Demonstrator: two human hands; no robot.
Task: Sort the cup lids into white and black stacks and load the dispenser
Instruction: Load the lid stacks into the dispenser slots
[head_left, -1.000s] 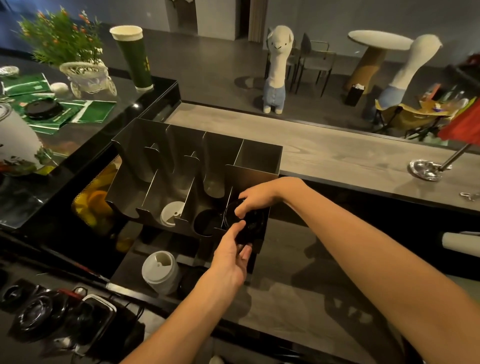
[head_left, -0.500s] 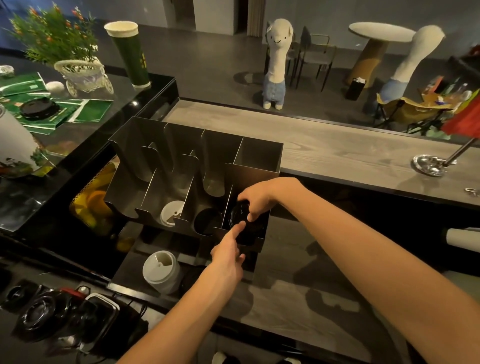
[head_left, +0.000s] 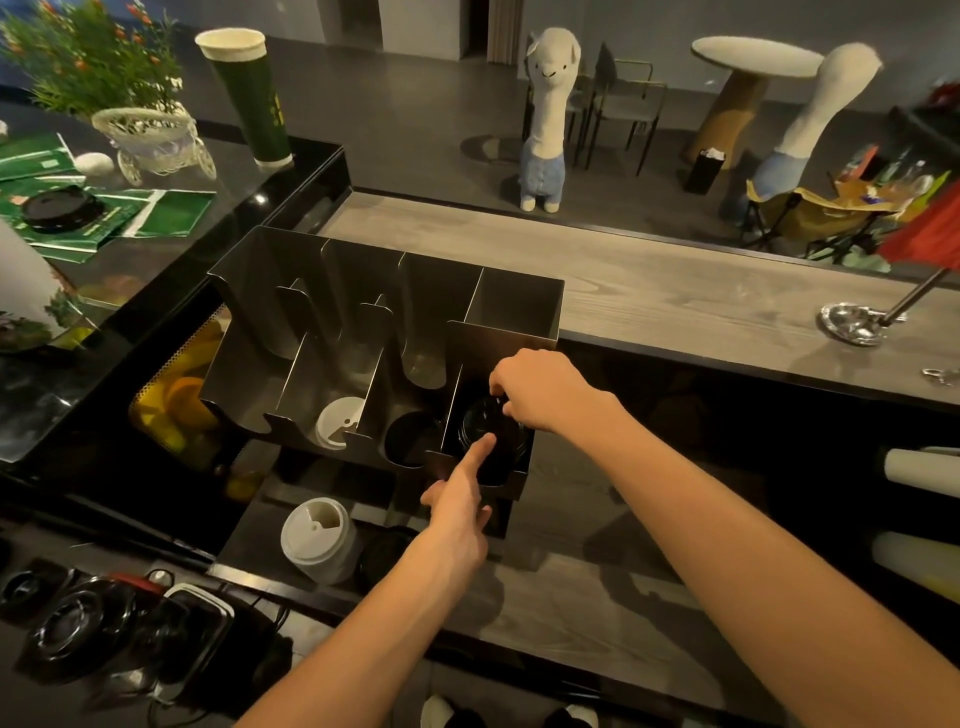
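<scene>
Darkness and right hand (head_left: 540, 389) obscure black lids (head_left: 479, 425) in dispenser (head_left: 514, 301).

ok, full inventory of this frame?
dispenser: one, steel, four slots, mid counter
black lids: stack, black, rightmost slot
slot-three lids: count unclear, black, third slot from left
white lid: one visible, white, second slot
white stack: one, white, below dispenser
loose lid: one, black, on green leaflets, far left
cup: one, green, white rim, left counter
alpacas: two, white, floor behind
left hand: index finger touches black lids
right hand: grips black lids from above
</scene>
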